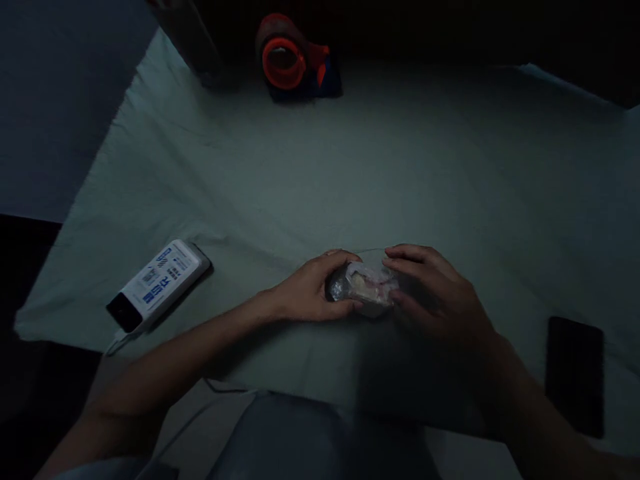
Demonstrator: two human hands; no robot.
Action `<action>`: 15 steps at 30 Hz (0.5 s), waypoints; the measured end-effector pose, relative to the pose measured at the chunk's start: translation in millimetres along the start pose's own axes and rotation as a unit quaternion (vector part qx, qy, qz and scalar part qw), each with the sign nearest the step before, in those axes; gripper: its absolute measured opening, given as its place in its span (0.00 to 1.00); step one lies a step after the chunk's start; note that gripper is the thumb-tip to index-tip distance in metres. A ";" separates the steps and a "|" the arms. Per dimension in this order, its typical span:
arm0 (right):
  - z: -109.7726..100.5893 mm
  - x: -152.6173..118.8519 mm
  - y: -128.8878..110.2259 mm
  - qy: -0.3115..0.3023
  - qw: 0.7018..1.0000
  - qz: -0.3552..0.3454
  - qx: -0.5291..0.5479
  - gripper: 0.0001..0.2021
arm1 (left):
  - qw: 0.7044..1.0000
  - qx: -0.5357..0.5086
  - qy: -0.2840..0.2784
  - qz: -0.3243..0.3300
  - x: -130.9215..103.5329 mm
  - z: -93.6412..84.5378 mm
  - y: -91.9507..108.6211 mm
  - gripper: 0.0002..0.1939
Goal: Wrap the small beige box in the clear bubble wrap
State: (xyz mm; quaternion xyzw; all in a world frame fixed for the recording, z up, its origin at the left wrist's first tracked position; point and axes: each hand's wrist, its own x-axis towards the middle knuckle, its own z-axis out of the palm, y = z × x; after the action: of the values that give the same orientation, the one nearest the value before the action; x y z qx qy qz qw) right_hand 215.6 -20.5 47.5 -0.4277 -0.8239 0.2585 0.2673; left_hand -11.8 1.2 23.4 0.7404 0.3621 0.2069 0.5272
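Pinching a plastic-wrapped packet [370, 290] by its left end, the left hand [313, 290] likely steadies it near the counter's [360, 180] front edge; right hand's [440, 287] half-curled fingertips bracket the other end (grip there unclear, too dim).

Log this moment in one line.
left hand: holding clear-wrapped packet; right hand: touching packet's right end; tape dispenser: beyond both hands

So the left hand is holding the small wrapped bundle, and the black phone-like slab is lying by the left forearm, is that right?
Not quite: the head view shows the black phone-like slab lying by the right forearm. The left hand is indeed holding the small wrapped bundle.
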 end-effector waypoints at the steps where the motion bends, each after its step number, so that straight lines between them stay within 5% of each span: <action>1: -4.7 2.8 -3.2 -0.008 1.000 -0.017 -0.012 0.14 | 1.000 -0.020 -0.010 -0.021 -2.1 -1.2 3.6 0.23; 8: -3.3 16.7 -14.8 -0.062 0.993 -0.094 -0.030 0.07 | 0.996 -0.061 -0.036 -0.057 -11.4 -1.1 10.3 0.16; 12: 4.2 22.3 -10.4 0.027 0.998 0.039 0.042 0.06 | 1.000 -0.023 -0.010 0.012 -10.7 3.8 3.2 0.24; 15: 8.8 34.2 -0.3 0.084 0.973 0.171 0.128 0.04 | 0.997 0.031 0.032 0.062 -5.1 8.6 -8.2 0.29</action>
State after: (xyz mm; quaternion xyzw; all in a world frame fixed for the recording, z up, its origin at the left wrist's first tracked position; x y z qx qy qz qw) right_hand 192.8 6.4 48.7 -0.5447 -0.6728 0.3672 0.3402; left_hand -11.8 -6.5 13.0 0.7700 0.3387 0.2518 0.4785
